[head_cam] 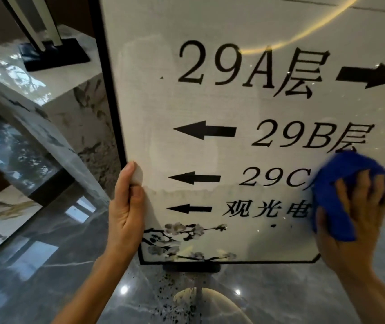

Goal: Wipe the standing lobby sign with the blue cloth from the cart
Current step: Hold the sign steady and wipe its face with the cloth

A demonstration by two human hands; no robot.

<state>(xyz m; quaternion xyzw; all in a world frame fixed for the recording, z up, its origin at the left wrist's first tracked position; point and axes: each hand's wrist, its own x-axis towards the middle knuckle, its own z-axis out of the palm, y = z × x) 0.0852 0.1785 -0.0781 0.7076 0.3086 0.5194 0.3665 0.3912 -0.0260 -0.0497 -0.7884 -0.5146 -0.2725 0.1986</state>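
Filling most of the view from 12 o'clock down past centre: the standing lobby sign (245, 108), a pale glossy panel in a thin black frame, printed with "29A", "29B" and "29C" lines, black arrows pointing right at the top and left below, and a plum-blossom sprig at its lower left corner. Streaked across the upper part, a curved reflection of ceiling light.

Spreading from 9 o'clock round to 6 o'clock: a polished grey marble floor (46, 272), glossy, with bright spots of reflected light.

At 10 o'clock, behind the sign's left edge: a white veined marble plinth (70, 90), topped by a dark flat base (56, 54) with pale uprights rising out of view.

At 6 o'clock, under the panel's bottom edge: a dark bracket and a round pale foot (201, 300), partly blurred.

At 4 o'clock: the blue cloth (341, 190), bunched, flat against the lower right part of the panel, covering the ends of the lower text lines. On top of it, the right hand (359, 213), fingers spread and bent over the folds, pressing and clutching the fabric to the surface.

At 7 o'clock: the left hand (126, 206), clasping the frame's left edge, thumb on the front face, remaining fingers hidden behind.
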